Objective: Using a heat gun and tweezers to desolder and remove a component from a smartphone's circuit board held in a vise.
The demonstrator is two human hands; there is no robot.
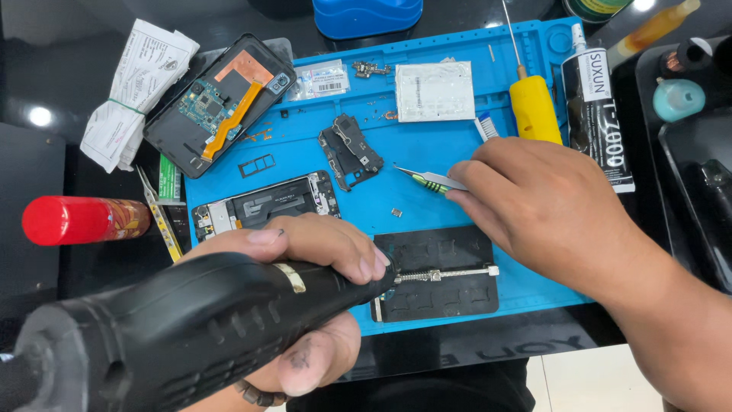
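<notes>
Tweezers (427, 181) lay pinched at their rear end by the right hand (545, 210), tips pointing toward the blue mat's (534, 290) centre, just right of a small dark phone part (351, 150). Thin steel w/ green grip: prob. light, springy, sharp-tipped, slippery where bare; best held mid-body on the green section. Right hand was mostly closed, fingertips on the tweezers.

Left hand (305, 305) was wrapped fully round a fat black power tool (175, 328), near the mat's front-left edge, its nose over a black clamp board (438, 271). Tool looked bulky, stiff, fairly heavy; ribbed body gives grip.

Counts, relative to the mat:
- 2 opened phone bodies: 1 at back-left corner (217, 103), 1 at left edge (267, 202)
- 1 yellow-handled screwdriver (531, 103) at back-right
- 1 glue tube (598, 107) just past right edge
- 1 red spray can (80, 220) well left
- 1 paper bundle (137, 84) back-left, off mat
- 1 silver-white packet (435, 91) at back-centre
- Loose screws: too small to count.
</notes>
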